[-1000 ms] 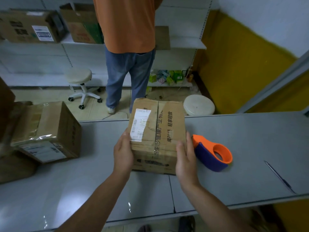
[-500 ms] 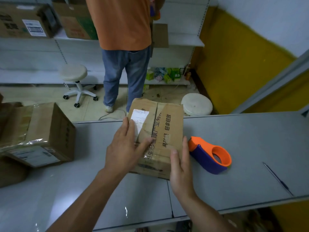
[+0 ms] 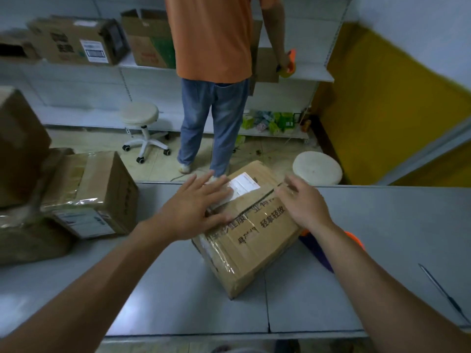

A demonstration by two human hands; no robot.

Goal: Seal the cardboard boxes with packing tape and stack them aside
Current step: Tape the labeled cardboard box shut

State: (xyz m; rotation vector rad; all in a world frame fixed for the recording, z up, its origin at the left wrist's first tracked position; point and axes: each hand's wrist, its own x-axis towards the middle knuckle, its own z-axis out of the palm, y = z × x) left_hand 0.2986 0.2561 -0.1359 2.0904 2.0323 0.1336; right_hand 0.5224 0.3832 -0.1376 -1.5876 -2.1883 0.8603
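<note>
Centrally, the cardboard box sits skewed on the worktop, left hand spread flat on its labelled flap and right hand, fingers straight and grasping nothing, on the other, apparently closing the seam for the tape dispenser at right.

- Brown corrugated cardboard box: matt board, lightly creased.
- Clear packing tape over the box's top seam and near end: glossy, wrinkled, catching the light.
- White paper shipping label on the box's far top face: smooth, matt.
- Grey table top beneath the box: smooth, hard, with a soft sheen.
- Orange-and-purple plastic tape dispenser, just right of the box: smooth and moulded, largely hidden by a forearm.
- Second brown cardboard carton, left of the box: matt board with glossy, crinkled clear film over its top.
- White round stool seat, beyond the box: smooth, faintly scuffed.
</note>
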